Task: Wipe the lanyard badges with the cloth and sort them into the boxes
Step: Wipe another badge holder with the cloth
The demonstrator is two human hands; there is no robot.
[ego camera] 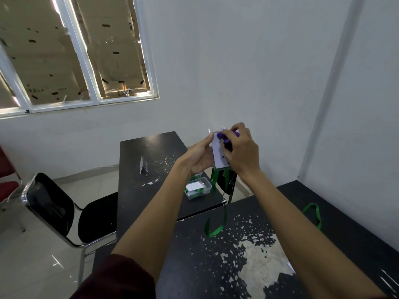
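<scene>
Up in the air, the left hand [199, 156] and the right hand [241, 152] hold a white badge [219, 156] with a purple cloth [222, 135] on it.
The left hand's grip pinches the side of the badge. The right hand's grip is curled round the cloth and presses it on the top of the badge. A green strap [216, 227] hangs down from the badge over the near table [216, 266]; I cannot tell if it touches. A clear box [197, 188] with more badges inside sits near the corner of the far table [146, 147]. Another green loop [313, 214] lies on the near table, off to the right.
</scene>
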